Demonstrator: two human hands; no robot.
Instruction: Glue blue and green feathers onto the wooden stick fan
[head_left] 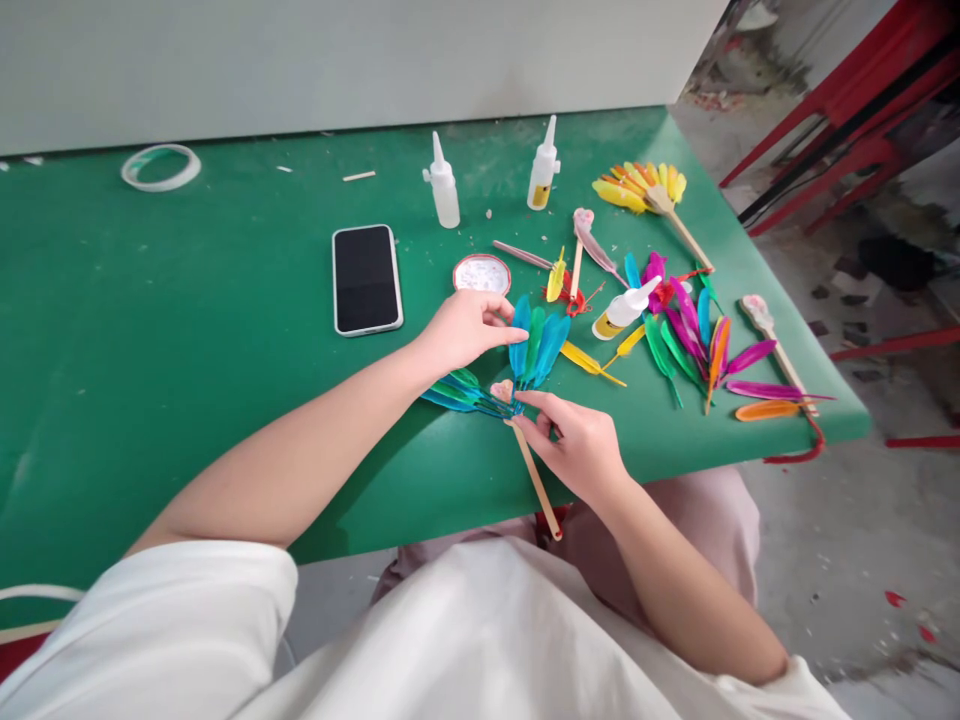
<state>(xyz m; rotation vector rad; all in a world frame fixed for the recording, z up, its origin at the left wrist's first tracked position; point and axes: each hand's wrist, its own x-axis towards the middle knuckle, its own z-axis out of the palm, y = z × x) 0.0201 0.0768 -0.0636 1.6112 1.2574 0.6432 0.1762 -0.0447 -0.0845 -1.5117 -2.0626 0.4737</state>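
Observation:
A feather fan of blue and green feathers (534, 348) lies on the green table (187, 330), glued to a wooden stick (537, 482) that reaches past the table's front edge. My left hand (461, 328) rests on the table with its fingers pinching the top of a blue feather. My right hand (577, 445) grips the stick just below the feathers' base, fingers closed round it.
A black phone (366, 278), a small round lid (481, 274), two upright glue bottles (444, 184) and a lying one (624, 308) sit behind. Loose coloured feathers (697, 340), a yellow feather fan (643, 186), a tape ring (160, 166). Red stools (847, 110) stand right.

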